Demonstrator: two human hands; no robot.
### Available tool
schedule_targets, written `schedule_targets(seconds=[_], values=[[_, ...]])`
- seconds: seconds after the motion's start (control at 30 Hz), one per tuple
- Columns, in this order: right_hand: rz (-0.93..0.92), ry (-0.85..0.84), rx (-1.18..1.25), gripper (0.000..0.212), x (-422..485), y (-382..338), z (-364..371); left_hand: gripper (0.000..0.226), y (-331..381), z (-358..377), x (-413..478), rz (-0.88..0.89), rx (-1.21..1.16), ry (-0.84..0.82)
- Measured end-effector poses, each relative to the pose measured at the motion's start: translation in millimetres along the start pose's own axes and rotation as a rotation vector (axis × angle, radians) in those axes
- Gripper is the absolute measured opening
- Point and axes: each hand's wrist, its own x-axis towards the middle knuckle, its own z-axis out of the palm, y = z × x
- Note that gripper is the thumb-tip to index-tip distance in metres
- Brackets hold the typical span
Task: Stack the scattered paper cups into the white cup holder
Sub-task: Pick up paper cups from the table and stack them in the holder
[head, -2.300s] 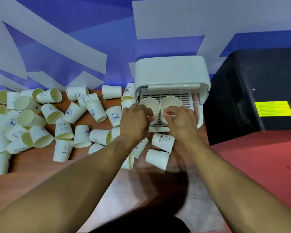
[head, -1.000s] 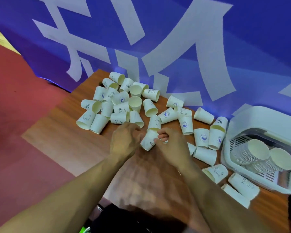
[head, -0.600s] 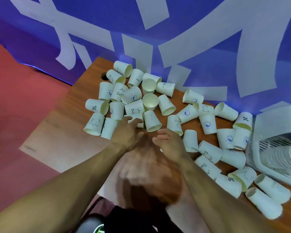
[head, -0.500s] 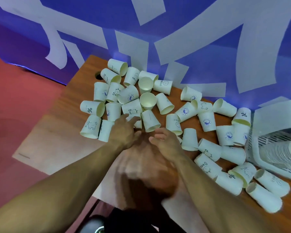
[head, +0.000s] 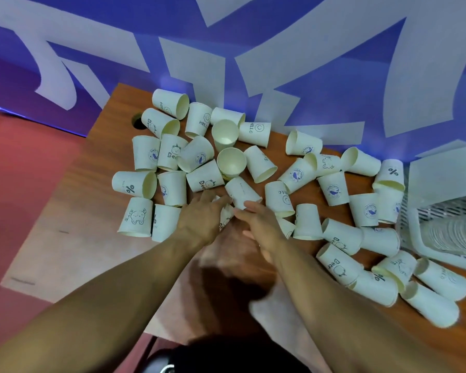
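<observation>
**Hands at the loose cups; holder off to the right, part filled.**

The cups [head: 296, 175] lie scattered over the table [head: 73, 238], some tipped over and some upturned. The holder [head: 447, 179] shows only at the right edge, with nested stacks [head: 455, 232] lying inside. About two seconds ago both hands were at the holder's mouth, seating those stacks. Now the left hand [head: 199, 219] and right hand [head: 258, 224] are at the near edge of the pile. Their fingers are straight and apart, the tips touching a plain cup [head: 242, 193] on its side. A second cup [head: 225, 219] lies between the hands, partly hidden. Neither hand is closed round anything. Judgement: one delivery is complete and a new pick-up is starting. Many cups remain loose, so the task is far from finished.
</observation>
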Motion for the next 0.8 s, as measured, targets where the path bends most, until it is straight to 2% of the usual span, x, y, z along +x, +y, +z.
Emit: schedule_targets(seconds=[0.13, 0.33, 0.5, 0.6, 0.8], values=[[-0.036, 0.103, -0.041, 0.056, 1.9, 8.3, -5.0, 0.042, 3.0, -2.1, -1.6, 0.002, -0.017, 0.039], [-0.096, 0.293, -0.12, 0.03, -9.6, 7.1, -18.6, 0.021, 11.9, -9.6, -11.7, 0.022, 0.016, 0.111], [-0.237, 0.452, -0.205, 0.014, -30.0, 4.6, -37.0, 0.019, 28.7, -19.9, -27.9, 0.025, 0.164, 0.192], [-0.3, 0.458, -0.184, 0.014, -44.1, 5.7, -47.8, 0.017, 41.7, -25.0, -39.6, 0.024, 0.232, 0.319], [-0.429, 0.457, -0.17, 0.013, -80.5, 1.0, -84.2, 0.014, 77.2, -34.4, -62.4, 0.012, 0.182, 0.544]])
